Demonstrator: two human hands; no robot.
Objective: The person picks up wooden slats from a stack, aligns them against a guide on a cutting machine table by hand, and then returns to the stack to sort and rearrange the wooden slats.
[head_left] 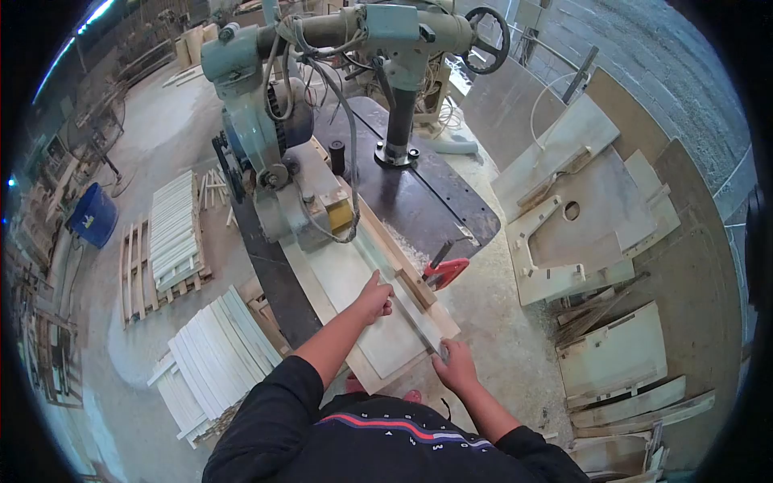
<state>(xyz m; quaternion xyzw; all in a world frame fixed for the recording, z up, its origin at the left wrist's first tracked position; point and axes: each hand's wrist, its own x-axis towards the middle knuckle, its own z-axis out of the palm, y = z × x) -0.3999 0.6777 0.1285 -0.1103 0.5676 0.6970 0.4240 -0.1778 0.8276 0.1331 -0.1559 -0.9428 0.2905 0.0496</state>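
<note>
A long narrow wooden strip [414, 320] lies on a pale board bed [346, 274], along a wooden fence, its far end running up to the machine head. My left hand [375, 300] is on the strip partway along, index finger stretched forward and the other fingers curled in at its edge. At the near end, my right hand [456, 366] pinches the strip between thumb and fingers. A small wooden block [415, 290] sits on the fence side, beside a red-handled clamp [445, 272]. The machine head [302, 201] hides the strip's far end.
The machine's column [398, 121] rises from a dark metal table [370, 189]. Stacked pale strips [217, 354] lie at the left, with another stack [175, 229] on a pallet behind. A blue bin [94, 216] stands farther left. Panels [612, 354] lean at the right.
</note>
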